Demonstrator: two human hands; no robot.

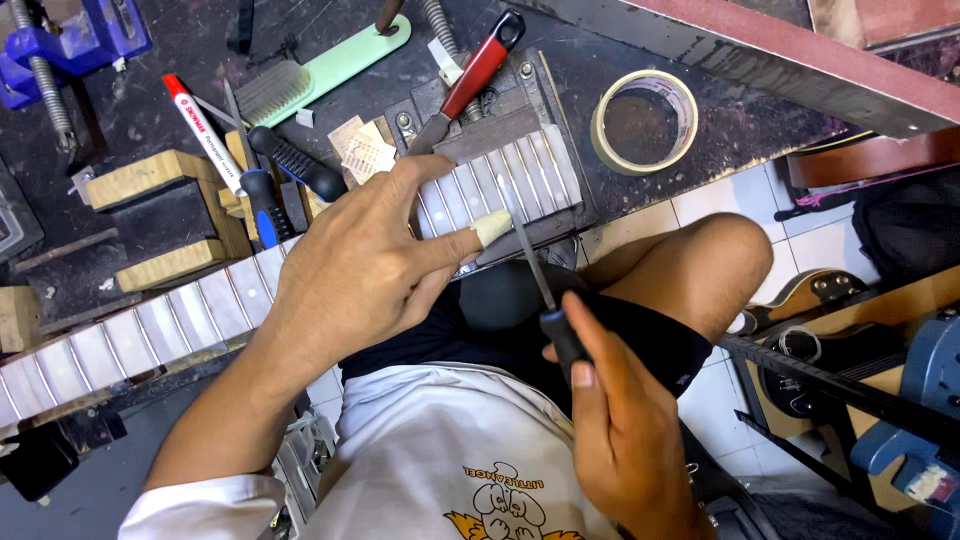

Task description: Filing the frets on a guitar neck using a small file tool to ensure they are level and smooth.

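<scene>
Frame centre: left hand (pixel 360 265) steadies the stiff, taped guitar neck (pixel 300 285); right hand (pixel 620 410) grips a slim, light file (pixel 530 265) by its handle

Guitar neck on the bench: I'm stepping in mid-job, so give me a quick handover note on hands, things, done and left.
Left hand presses on the guitar neck, with a taped fingertip beside the file.
Right hand grips the thin file, tip at the neck's edge near the frets.
Fretboard masked between frets; tape roll behind.
Done: masking. Left: probably filing further frets; progress can't be judged.
</scene>
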